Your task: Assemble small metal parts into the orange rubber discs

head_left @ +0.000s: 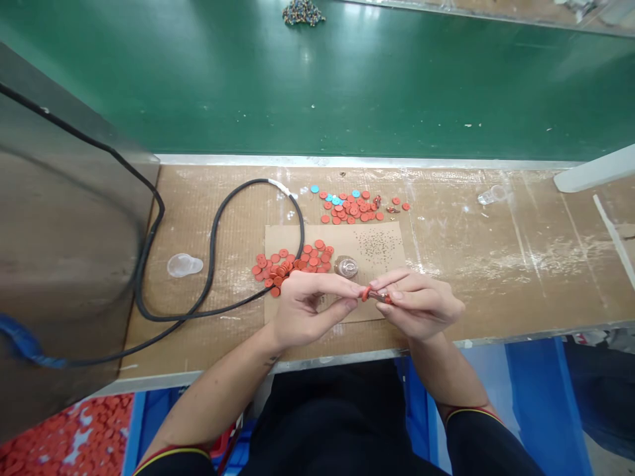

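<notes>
Left hand [311, 309] pinches a red disc [366, 293] against a small metal part [381, 298] held by right hand [417, 305], both gripping over a cardboard sheet [282, 237]; weak fingertip pressure could flick it among the loose red discs [278, 268].

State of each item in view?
left hand, pinching red disc
right hand, pinching small metal-and-red part
loose red discs, heaped, partly on cardboard sheet
small glass bottle, on the sheet, cap state unclear
black cable, slack, looped
</notes>
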Demonstrator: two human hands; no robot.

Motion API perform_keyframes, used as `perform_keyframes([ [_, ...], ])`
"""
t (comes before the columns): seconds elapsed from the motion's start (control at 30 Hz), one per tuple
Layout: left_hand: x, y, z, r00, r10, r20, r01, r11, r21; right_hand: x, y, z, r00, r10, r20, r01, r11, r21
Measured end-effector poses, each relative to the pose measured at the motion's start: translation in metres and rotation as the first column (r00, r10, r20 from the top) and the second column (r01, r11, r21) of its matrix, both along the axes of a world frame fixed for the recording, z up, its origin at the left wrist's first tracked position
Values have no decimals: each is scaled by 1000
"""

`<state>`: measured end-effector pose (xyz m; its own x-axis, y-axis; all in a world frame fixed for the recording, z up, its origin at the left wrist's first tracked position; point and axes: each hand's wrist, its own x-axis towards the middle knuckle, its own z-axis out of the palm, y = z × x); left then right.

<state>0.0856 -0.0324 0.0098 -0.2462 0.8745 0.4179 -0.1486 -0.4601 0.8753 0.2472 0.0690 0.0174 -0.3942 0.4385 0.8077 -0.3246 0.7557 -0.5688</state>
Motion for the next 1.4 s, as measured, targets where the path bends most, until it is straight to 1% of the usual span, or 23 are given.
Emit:
perform_keyframes([
  [0.2,-1,0,1,1000,2,1,-2,999,32,-1,-3,0,999,-6,-42,6,1000,5],
  [0.33,-1,-1,0,1000,2,-13,-2,999,35,2,-1,0,1000,-11,-7,11,1000,25],
  [0.47,-2,-1,4,998,37,-58,-35,998,43,4,0,0,1000,-11,18,11,1000,29],
  [0.63,-3,-1,8,990,64,-128,-55,996,72,1,-1,2,997,-81,7,80,994,71],
  [0.73,-2,-1,9,983,88,-162,-72,992,102,-1,0,3,995,-94,19,92,993,80],
  [0.83,-3,-2,10,976,108,-189,-87,989,116,-2,0,3,997,-82,1,81,994,66],
  [1.03,-4,-3,11,969,103,-224,-82,991,102,-3,0,1,997,-69,-25,71,996,54],
  [1.17,-2,-1,10,970,125,-207,-104,989,110,-4,-1,1,998,-61,-21,62,997,50],
  [1.27,-1,0,7,977,130,-168,-112,987,112,-3,-1,1,999,-27,-30,27,999,21],
  [1.4,-1,1,2,981,127,-144,-109,986,128,0,-1,0,999,43,-1,-43,999,-33],
])
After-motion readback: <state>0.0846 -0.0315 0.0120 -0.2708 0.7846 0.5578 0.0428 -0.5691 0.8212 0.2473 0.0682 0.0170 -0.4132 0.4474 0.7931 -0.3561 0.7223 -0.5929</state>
